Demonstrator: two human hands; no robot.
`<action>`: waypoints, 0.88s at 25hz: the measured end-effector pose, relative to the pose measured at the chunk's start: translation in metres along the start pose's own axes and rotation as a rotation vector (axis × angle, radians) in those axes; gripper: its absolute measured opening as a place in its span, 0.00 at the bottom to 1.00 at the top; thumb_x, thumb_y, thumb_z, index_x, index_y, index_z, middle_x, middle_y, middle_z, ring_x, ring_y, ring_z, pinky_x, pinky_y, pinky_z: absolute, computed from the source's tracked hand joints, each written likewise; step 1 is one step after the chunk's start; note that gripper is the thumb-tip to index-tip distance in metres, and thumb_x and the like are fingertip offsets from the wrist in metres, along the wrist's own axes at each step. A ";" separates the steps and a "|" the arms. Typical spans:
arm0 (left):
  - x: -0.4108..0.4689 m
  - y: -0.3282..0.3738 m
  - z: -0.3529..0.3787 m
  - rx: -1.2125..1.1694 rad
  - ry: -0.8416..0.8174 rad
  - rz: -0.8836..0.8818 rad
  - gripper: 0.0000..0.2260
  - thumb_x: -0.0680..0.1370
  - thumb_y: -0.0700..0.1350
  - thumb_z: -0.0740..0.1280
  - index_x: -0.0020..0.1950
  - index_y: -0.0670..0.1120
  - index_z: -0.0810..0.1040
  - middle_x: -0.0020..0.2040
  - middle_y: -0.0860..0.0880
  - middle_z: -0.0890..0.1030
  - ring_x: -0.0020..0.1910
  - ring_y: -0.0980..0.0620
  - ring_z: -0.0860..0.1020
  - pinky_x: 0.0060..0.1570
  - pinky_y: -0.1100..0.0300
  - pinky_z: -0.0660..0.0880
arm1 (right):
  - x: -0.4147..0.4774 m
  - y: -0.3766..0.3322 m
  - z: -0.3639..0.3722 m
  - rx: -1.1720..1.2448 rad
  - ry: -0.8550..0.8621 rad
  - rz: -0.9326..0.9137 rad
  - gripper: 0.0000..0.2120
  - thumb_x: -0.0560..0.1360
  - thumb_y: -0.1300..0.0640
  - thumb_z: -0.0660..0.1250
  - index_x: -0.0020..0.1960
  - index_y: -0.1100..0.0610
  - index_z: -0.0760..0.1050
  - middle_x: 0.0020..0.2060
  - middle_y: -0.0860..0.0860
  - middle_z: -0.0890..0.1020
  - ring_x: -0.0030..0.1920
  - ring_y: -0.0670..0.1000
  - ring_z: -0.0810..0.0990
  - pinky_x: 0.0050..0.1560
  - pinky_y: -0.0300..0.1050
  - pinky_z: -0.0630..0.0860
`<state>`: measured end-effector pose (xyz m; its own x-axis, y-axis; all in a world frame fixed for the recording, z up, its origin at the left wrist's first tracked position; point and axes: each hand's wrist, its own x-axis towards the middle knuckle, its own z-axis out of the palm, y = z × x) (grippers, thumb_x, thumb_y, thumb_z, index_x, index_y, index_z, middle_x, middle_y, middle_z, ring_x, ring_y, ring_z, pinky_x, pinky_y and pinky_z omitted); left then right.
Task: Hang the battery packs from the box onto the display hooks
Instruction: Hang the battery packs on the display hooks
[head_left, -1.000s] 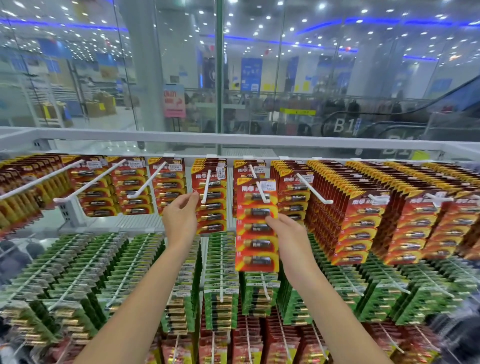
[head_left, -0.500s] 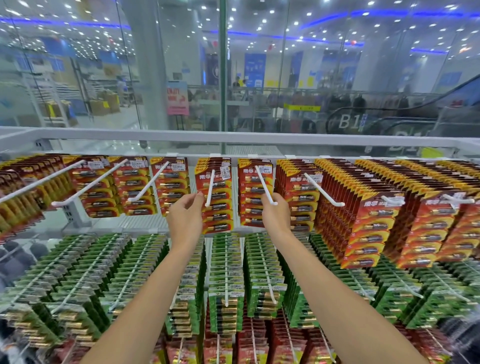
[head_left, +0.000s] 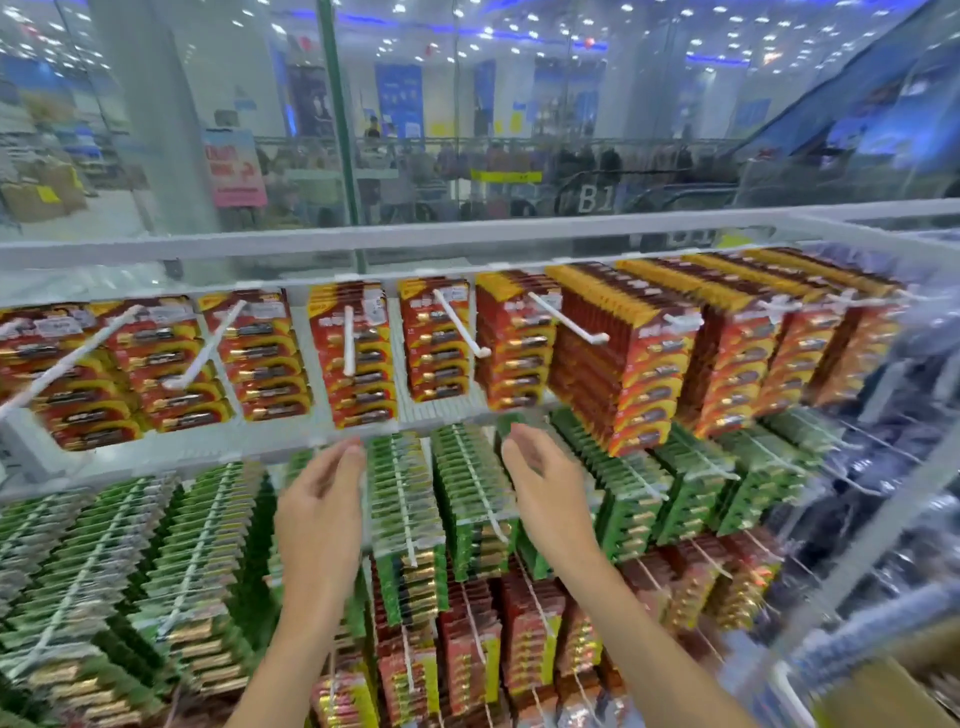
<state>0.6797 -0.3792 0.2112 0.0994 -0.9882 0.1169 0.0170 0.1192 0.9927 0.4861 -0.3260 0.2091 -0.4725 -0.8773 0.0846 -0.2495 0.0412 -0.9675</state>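
Both bare forearms rise from the bottom centre of my feed, roughly parallel. The left hand (head_left: 322, 499) sits centre-left with its back toward the camera, fingers loosely bent and pointing up; it holds nothing. The right hand (head_left: 553, 493) mirrors it at centre-right, fingers gently curved, thumb apart, also empty. Both hover in front of the green packs (head_left: 405, 499), just below the top row, with a column of green packs between them. The fingertips are smeared by blur, so I cannot tell whether they touch the cards.

The red battery packs (head_left: 436, 348) hang across the middle of the frame. They are flat glossy cards in red and yellow, with clear blisters over dark cylindrical cells. They are threaded on white hooks (head_left: 348, 338), thin straight rods with upturned tips jutting toward me. The columns at right are packed thick; those at left are thinner. A white rail (head_left: 467, 236) runs above, with glass (head_left: 156, 130) behind it. A tan cardboard-like shape (head_left: 883, 696) in the lower right corner is too blurred to name.
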 end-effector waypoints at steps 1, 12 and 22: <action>-0.015 -0.007 0.005 -0.014 -0.063 -0.035 0.12 0.83 0.54 0.67 0.64 0.56 0.84 0.61 0.58 0.84 0.63 0.55 0.80 0.69 0.47 0.75 | -0.018 0.015 -0.013 0.013 0.021 0.037 0.18 0.84 0.44 0.61 0.73 0.44 0.71 0.63 0.36 0.75 0.63 0.36 0.74 0.60 0.31 0.69; -0.170 -0.095 0.141 0.047 -0.682 -0.333 0.05 0.78 0.56 0.72 0.49 0.60 0.87 0.52 0.59 0.87 0.58 0.53 0.83 0.67 0.46 0.75 | -0.199 0.161 -0.209 -0.002 0.615 0.448 0.09 0.83 0.48 0.65 0.61 0.47 0.78 0.56 0.39 0.82 0.59 0.41 0.80 0.54 0.32 0.74; -0.296 -0.127 0.316 0.103 -0.947 -0.412 0.08 0.83 0.38 0.67 0.50 0.49 0.84 0.41 0.54 0.88 0.49 0.45 0.82 0.46 0.53 0.74 | -0.282 0.232 -0.356 0.025 0.919 0.640 0.07 0.82 0.53 0.68 0.59 0.51 0.79 0.53 0.45 0.83 0.57 0.47 0.81 0.49 0.30 0.72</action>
<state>0.3339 -0.1322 0.0600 -0.7181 -0.6271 -0.3018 -0.2171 -0.2102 0.9533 0.2603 0.1012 0.0457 -0.9550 -0.0107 -0.2965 0.2754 0.3395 -0.8994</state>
